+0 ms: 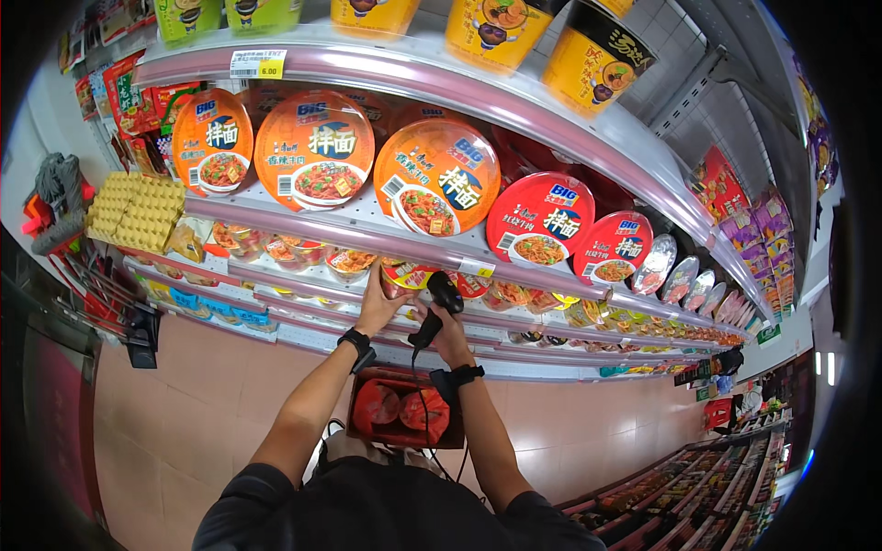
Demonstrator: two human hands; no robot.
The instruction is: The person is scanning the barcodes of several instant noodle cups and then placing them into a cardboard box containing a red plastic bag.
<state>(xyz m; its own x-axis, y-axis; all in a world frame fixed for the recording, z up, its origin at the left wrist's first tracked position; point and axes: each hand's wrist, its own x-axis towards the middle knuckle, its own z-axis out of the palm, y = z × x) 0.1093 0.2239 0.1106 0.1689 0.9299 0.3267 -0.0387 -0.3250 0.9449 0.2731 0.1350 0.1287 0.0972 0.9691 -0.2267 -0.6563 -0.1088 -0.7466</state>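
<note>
My left hand (377,306) grips an instant noodle bowl (403,274) on a lower shelf, fingers along its left side and thumb below. The bowl's lid is red and yellow; part of it is hidden by the scanner. In my right hand (451,339) is a black handheld barcode scanner (446,293), its head near the bowl and its cable hanging down. Both wrists wear black bands. Just above, large orange noodle bowls (437,178) and red noodle bowls (541,219) stand tilted with their lids facing out.
A shelf edge (551,281) juts out right above my hands. Below me, an open box (457,441) holds red packages (425,412) on the tiled floor (200,413). Yellow noodle cups (493,31) line the top shelf. Egg trays (138,210) and mops (58,200) are at left.
</note>
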